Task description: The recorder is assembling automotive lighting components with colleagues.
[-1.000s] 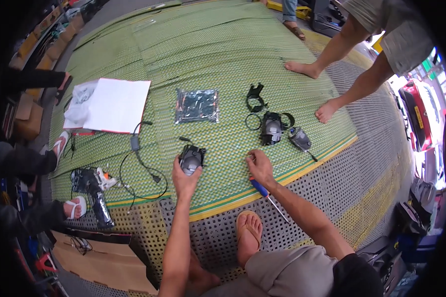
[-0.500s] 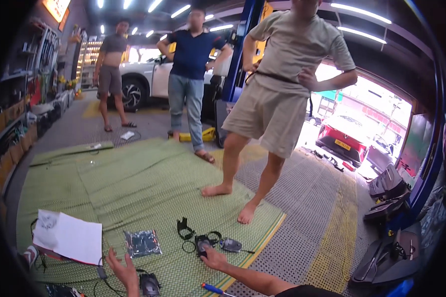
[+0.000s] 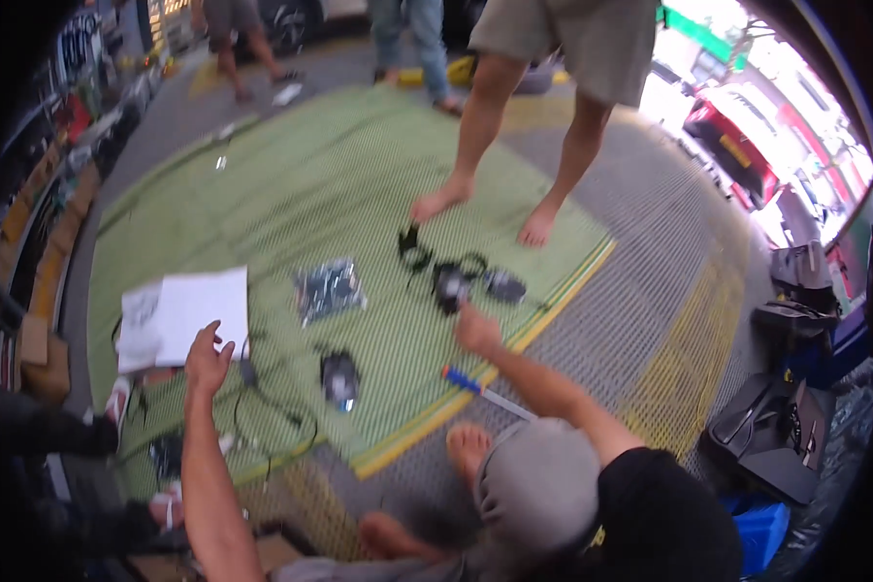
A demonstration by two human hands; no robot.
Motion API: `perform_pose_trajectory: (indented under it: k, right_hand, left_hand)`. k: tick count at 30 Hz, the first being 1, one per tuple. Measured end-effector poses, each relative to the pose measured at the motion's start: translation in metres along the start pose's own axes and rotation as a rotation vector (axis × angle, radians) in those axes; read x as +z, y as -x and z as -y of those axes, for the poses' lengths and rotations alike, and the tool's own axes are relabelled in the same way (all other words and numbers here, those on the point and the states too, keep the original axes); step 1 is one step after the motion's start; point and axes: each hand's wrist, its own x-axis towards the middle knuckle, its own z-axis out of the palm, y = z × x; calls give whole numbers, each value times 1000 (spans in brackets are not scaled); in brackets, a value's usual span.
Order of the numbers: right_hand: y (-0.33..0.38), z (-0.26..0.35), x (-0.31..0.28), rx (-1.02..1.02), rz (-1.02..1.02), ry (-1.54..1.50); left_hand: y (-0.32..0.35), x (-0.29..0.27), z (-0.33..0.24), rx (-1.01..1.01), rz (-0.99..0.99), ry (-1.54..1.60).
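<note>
My left hand is raised over the near edge of white paper sheets, fingers loosely spread, holding nothing. To the right, my right hand points with one finger at the lower end of a black palm-sized device; blur hides whether it touches. Beside that device lie a black ring-shaped bracket and a dark oval part. Between my hands are a clear bag with dark contents and another black device. A blue-handled screwdriver lies below my right hand.
Everything lies on a green woven mat. A barefoot person stands at its far right edge; two others stand farther back. Black cables loop near my left forearm. Another person's hand shows lower left. Dark plastic panels lie right.
The view has tilted down, bringing in my knee and bare feet. My left hand has moved from beside the cables to over the paper. My right hand stays by the black device.
</note>
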Motion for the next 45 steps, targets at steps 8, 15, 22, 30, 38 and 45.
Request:
perform_pose_trajectory:
  k: [8,15,22,30,38,45]
  right_hand:
    - [10,15,-20,83,-7,-51]
    - [-18,39,-52,-289,193,99]
    - [-6,131,-150,-792,560,745]
    - [23,191,-96,-938,540,534]
    - [72,161,-37,-952,1158,848]
    - [52,163,-29,-1062,904,577]
  left_hand:
    - [56,-26,74,-309,201,-170]
    - [42,0,73,-257,495,-214]
    - [29,-3,29,-313,525,-226]
    - [47,-10,46,-370,601,-339]
    - [62,-5,63,-277,607,-338]
    - [75,-1,96,-312,646,-290]
